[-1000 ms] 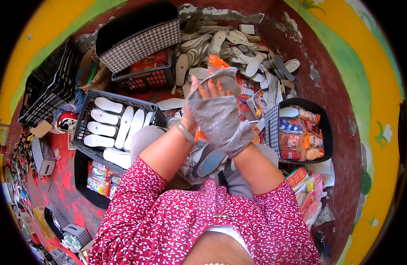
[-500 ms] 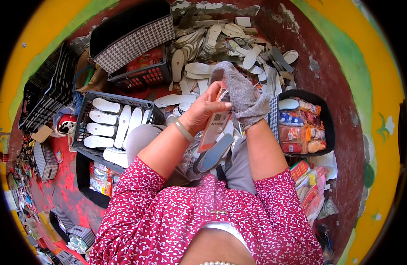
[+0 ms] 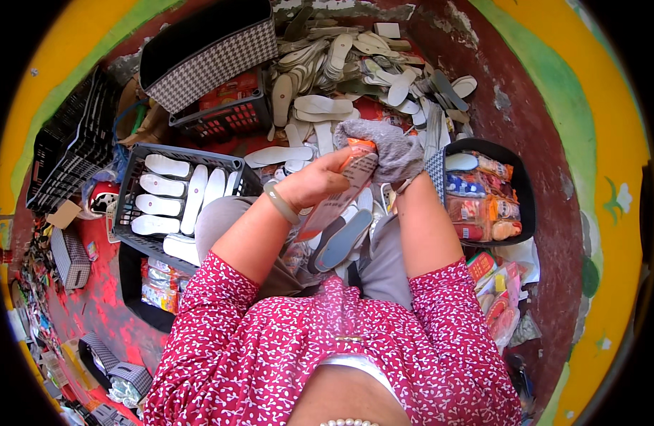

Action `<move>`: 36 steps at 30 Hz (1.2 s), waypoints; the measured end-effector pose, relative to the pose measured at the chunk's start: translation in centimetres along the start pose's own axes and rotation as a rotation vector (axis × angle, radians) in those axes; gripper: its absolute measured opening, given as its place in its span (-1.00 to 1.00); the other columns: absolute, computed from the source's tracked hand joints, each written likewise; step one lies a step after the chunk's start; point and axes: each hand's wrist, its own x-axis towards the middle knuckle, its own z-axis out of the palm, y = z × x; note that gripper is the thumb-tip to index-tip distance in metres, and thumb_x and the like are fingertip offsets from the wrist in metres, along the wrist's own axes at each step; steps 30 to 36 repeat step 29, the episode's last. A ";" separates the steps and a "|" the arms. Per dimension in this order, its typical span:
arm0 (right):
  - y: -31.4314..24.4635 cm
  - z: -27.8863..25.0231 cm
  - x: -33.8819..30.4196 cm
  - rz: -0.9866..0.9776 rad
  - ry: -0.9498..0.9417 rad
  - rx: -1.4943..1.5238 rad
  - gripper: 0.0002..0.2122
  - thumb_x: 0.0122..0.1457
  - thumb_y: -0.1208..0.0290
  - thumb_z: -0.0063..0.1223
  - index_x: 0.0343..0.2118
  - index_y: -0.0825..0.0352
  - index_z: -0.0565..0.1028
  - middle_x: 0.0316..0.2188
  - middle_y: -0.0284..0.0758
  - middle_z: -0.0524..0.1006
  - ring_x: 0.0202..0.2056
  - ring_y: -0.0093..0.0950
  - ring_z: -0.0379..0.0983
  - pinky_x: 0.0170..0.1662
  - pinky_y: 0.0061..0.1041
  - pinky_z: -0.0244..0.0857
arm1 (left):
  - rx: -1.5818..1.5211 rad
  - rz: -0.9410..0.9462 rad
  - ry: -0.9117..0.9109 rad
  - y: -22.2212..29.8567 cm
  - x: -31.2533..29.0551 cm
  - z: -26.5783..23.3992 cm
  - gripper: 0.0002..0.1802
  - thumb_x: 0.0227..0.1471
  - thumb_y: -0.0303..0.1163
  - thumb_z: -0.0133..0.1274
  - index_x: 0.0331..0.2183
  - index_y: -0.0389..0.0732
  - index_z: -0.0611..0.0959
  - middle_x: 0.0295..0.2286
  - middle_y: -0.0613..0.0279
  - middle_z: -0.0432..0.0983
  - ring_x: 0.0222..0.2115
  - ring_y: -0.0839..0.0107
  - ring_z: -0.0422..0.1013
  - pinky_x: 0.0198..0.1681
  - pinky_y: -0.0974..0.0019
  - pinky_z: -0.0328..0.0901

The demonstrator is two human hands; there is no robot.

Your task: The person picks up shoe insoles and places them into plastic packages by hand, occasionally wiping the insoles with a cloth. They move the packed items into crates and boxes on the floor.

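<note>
My left hand (image 3: 318, 180) is closed around a flat clear plastic packet (image 3: 334, 211) with an orange end and a printed panel, tilted in front of my chest. A fuzzy grey cloth (image 3: 399, 150) covers nearly all of my right hand (image 3: 409, 183), hiding its fingers. The cloth presses against the packet's upper end. Below the packet, between my knees, lies a blue-grey insole (image 3: 345, 241) with other insoles and clear plastic around it.
A black crate (image 3: 144, 241) of white insoles stands at my left. Right of me is a checked bin (image 3: 528, 206) with wrapped packets. A large heap of insoles (image 3: 339, 53) lies ahead, beside an upright houndstooth bin (image 3: 213, 64) on a black crate. Plastic-wrapped goods (image 3: 503, 298) lie at lower right.
The grey cloth has dropped and bunched up around the packet's upper end, and my right hand has turned. The packet has tilted, showing more of its orange end.
</note>
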 end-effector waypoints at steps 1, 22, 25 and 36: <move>-0.1 0.0 -0.2 -0.103 -0.029 -0.148 -0.80 0.13 0.41 -0.10 -0.30 0.43 0.46 -0.40 -0.28 0.51 -0.35 -0.48 0.44 -0.24 -0.58 0.33 | -0.138 0.003 -0.014 0.1 -0.2 0.0 -0.27 -0.31 -0.70 -0.22 0.05 -0.25 0.29 -0.18 0.16 0.40 -0.19 0.39 0.36 -0.09 0.37 0.23; -0.3 2.7 -0.3 -0.757 0.342 -1.382 -0.79 0.00 0.42 -0.01 -0.27 0.31 0.42 -0.30 -0.26 0.46 -0.28 -0.37 0.41 -0.18 -0.43 0.29 | -0.236 0.181 0.318 0.3 0.5 0.7 -0.13 -0.30 -0.69 -0.13 0.15 -0.09 0.12 -0.13 0.23 0.38 -0.17 0.41 0.36 -0.08 0.34 0.24; -1.3 4.0 -0.7 -0.625 0.409 -1.337 -0.84 0.00 0.47 -0.03 -0.32 0.32 0.41 -0.41 -0.26 0.46 -0.36 -0.41 0.42 -0.28 -0.51 0.29 | -0.239 0.331 0.294 0.8 0.8 2.0 -0.12 -0.29 -0.69 -0.11 0.15 -0.09 0.12 -0.06 0.23 0.31 -0.07 0.41 0.28 0.01 0.32 0.15; -2.2 4.4 -0.9 -0.434 0.455 -1.277 -0.88 0.02 0.48 -0.04 -0.35 0.32 0.39 -0.45 -0.27 0.46 -0.40 -0.46 0.42 -0.34 -0.52 0.30 | -0.326 0.212 0.249 -0.4 1.1 0.9 -0.09 -0.26 -0.60 0.00 0.17 -0.06 0.06 0.04 0.25 0.20 0.03 0.42 0.18 0.10 0.30 0.03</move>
